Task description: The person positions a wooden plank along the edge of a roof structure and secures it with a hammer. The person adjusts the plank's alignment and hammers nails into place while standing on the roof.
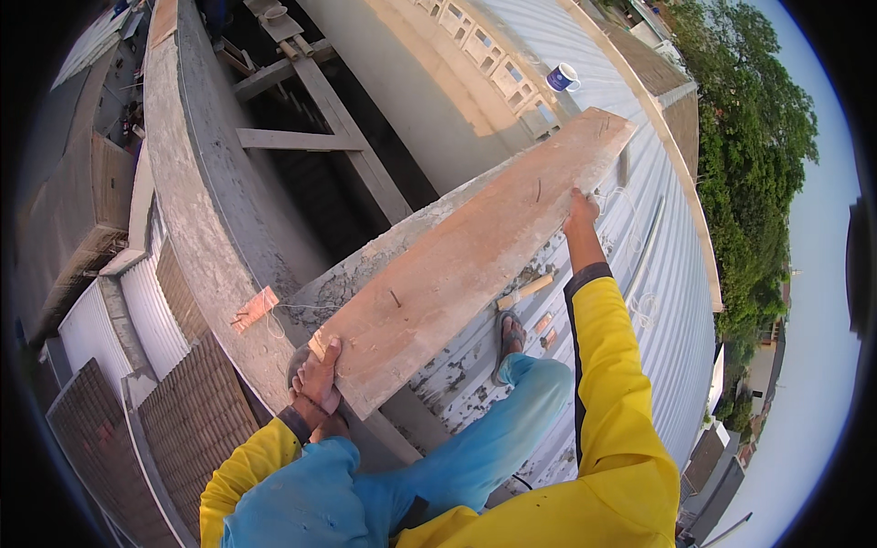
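A long, wide wooden plank (466, 256) slants across the middle of the view, from the near left to the far right, above the top of a rough concrete wall. A few bent nails stick out of its upper face. My left hand (318, 382) grips the plank's near end, thumb on top and fingers partly hidden. Along its right edge, towards the far end, my right hand (582, 212) is closed round the board. A small wood block (254, 310) with thin string tied to it sits on the wall top left of my left hand.
A corrugated metal roof (676, 365) slopes on the right, with loose string (645, 310) and a blue-and-white mug (562, 77). My sandalled foot (510, 340) rests by a short wood piece (527, 290). Beyond the wall, a deep dark opening (301, 196) is crossed by timbers (352, 137).
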`<state>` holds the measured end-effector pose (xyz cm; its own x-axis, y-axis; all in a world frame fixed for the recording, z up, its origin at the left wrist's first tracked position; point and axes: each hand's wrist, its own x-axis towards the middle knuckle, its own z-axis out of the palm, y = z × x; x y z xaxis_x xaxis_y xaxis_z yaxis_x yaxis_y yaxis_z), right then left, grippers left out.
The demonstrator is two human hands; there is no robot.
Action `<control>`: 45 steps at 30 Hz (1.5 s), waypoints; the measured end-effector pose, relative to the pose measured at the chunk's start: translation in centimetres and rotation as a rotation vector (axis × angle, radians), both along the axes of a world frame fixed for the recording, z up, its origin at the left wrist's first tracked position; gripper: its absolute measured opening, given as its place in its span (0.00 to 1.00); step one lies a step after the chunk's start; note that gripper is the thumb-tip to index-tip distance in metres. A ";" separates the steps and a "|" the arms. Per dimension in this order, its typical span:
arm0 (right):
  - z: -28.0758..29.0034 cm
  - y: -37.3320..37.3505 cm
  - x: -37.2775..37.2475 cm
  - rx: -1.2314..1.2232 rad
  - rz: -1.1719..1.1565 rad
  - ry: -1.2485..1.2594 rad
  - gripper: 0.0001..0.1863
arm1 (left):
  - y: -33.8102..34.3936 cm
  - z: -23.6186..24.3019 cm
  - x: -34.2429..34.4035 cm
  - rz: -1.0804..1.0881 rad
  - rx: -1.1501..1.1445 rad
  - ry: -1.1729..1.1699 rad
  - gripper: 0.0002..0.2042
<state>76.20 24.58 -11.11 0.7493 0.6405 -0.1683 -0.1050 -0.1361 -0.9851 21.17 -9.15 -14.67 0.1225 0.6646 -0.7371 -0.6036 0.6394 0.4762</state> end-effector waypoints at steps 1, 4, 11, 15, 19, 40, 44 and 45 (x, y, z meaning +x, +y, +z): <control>0.4 0.7 2.4 -0.006 -0.030 -0.037 0.27 | 1.2 0.2 1.6 -0.033 0.008 -0.013 0.28; 0.6 2.7 -0.5 -0.113 -0.043 -0.050 0.26 | 3.2 0.3 3.9 0.034 -0.021 0.009 0.28; -0.6 3.1 6.7 -0.113 -0.133 -0.436 0.22 | 7.9 -4.1 6.9 -0.056 -0.132 -0.052 0.24; 0.7 4.4 3.0 -0.222 -0.178 -0.495 0.21 | 8.4 -6.2 6.2 -0.029 -0.208 -0.050 0.25; 1.8 4.8 9.2 -0.262 -0.160 -0.652 0.21 | 10.2 -6.6 9.0 -0.058 -0.315 -0.200 0.26; -1.9 10.6 15.0 -0.391 0.221 -0.179 0.36 | 14.7 -12.9 15.8 0.152 -0.486 -0.134 0.26; -2.8 5.5 2.0 -0.618 0.370 -0.262 0.44 | 15.5 -10.1 13.6 0.218 -0.560 -0.037 0.26; -2.5 4.5 -0.6 -0.628 0.393 -0.263 0.47 | 15.6 -10.2 13.1 0.251 -0.566 -0.042 0.26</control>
<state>75.59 29.10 -13.57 0.5530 0.7107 -0.4348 0.2925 -0.6543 -0.6974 34.30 6.43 -24.91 0.0502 0.1841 -0.9816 -0.7793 0.6219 0.0768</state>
